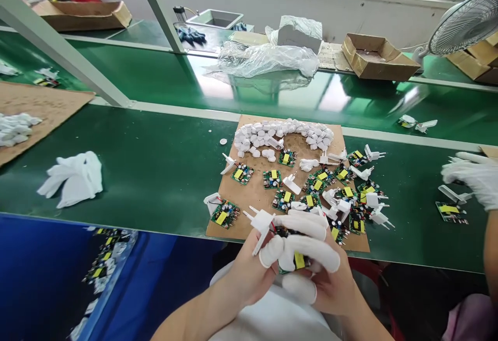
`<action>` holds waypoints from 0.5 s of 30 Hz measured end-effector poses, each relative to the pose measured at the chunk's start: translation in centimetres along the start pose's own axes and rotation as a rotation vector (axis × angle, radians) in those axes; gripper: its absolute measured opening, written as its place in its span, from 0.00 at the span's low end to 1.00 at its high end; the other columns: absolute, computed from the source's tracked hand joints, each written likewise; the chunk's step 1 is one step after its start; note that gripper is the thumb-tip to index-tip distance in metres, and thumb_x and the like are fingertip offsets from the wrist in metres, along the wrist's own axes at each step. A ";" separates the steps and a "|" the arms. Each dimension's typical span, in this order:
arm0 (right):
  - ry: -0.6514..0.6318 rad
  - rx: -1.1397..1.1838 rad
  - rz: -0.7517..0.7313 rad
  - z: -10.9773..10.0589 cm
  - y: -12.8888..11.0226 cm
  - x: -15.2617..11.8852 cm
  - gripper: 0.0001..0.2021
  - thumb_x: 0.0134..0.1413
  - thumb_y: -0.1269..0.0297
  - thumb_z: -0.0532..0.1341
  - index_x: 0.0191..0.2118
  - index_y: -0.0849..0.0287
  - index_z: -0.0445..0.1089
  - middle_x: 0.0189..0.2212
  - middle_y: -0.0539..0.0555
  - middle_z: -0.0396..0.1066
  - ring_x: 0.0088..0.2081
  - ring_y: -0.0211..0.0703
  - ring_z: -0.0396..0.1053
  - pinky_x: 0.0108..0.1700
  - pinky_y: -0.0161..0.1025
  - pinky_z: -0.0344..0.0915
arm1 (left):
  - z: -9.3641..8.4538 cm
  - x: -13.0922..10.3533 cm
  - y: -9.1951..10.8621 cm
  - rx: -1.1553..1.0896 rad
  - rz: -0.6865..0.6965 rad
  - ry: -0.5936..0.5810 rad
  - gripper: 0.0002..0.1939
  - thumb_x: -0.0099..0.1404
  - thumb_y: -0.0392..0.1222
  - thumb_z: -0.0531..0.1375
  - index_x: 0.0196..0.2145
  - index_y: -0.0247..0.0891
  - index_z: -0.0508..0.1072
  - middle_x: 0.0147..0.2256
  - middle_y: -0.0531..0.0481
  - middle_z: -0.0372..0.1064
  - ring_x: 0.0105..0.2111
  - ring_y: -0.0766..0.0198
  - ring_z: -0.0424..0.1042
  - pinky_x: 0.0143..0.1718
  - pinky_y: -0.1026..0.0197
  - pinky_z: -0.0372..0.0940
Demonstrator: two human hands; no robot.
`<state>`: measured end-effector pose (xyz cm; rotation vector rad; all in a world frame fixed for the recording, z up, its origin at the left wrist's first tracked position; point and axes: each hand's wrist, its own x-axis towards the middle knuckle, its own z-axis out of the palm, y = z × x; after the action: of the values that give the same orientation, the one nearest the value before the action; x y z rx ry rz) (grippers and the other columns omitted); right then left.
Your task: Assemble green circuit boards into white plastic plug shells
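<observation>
My left hand (252, 268) and my right hand (330, 273) meet at the table's front edge, with white covers on several fingertips. Both are closed around one green circuit board (299, 261) with a yellow part, mostly hidden by the fingers. A white plug piece (261, 221) with two pins sticks out above my left hand, joined by a red wire. Beyond my hands a cardboard sheet (229, 190) bears several circuit boards (271, 178), most of them crowded on its right side. Small white pieces (252, 136) form a curved heap along its far edge.
White gloves (73, 177) lie on the green table (155, 175) at left. At right another person's gloved hand (472, 175) is near a board (451, 211). Farther back are plastic wrap (268, 59), an open box (379, 58) and a fan (462, 22). A blue bin (112, 278) holds boards.
</observation>
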<state>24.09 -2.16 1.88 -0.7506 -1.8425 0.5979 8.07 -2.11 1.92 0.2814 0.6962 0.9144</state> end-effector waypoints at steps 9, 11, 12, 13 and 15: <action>0.001 -0.145 -0.128 0.1 0.9 -0.3 0.28 0.72 0.57 0.62 0.72 0.55 0.59 0.57 0.64 0.79 0.62 0.56 0.75 0.62 0.55 0.76 | -0.6 0.1 0.6 0.079 0.076 -0.231 0.28 0.53 0.52 0.78 0.50 0.45 0.82 0.46 0.44 0.82 0.52 0.43 0.79 0.52 0.47 0.73; 0.010 -0.134 -0.110 0.3 0.9 -0.1 0.33 0.69 0.56 0.65 0.74 0.53 0.56 0.56 0.61 0.80 0.61 0.57 0.76 0.60 0.53 0.77 | -1.3 -0.1 0.3 0.083 0.073 -0.214 0.28 0.54 0.52 0.78 0.51 0.43 0.81 0.47 0.43 0.81 0.52 0.44 0.79 0.53 0.47 0.73; 0.004 -0.138 -0.110 0.3 0.9 0.0 0.34 0.68 0.57 0.65 0.74 0.52 0.56 0.56 0.61 0.80 0.60 0.58 0.76 0.59 0.53 0.78 | -1.6 -0.2 0.2 0.083 0.077 -0.202 0.29 0.54 0.54 0.77 0.51 0.43 0.80 0.48 0.42 0.81 0.52 0.45 0.78 0.52 0.47 0.73; -0.011 -0.147 -0.117 0.3 0.9 0.1 0.34 0.68 0.57 0.65 0.75 0.51 0.55 0.55 0.61 0.80 0.60 0.59 0.77 0.58 0.54 0.79 | -1.7 -0.3 0.1 0.084 0.082 -0.185 0.30 0.54 0.54 0.77 0.52 0.43 0.80 0.49 0.42 0.80 0.51 0.45 0.78 0.52 0.48 0.73; -0.044 -0.165 -0.138 0.3 0.9 0.3 0.32 0.71 0.59 0.62 0.75 0.52 0.54 0.54 0.61 0.81 0.59 0.59 0.78 0.57 0.55 0.79 | -1.8 -0.4 0.1 0.087 0.104 -0.172 0.31 0.53 0.53 0.78 0.53 0.43 0.79 0.49 0.42 0.80 0.50 0.47 0.78 0.51 0.48 0.73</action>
<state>23.92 -1.36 1.39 -0.7156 -1.9842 0.3793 6.66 -2.53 0.79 0.4716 0.5672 0.9475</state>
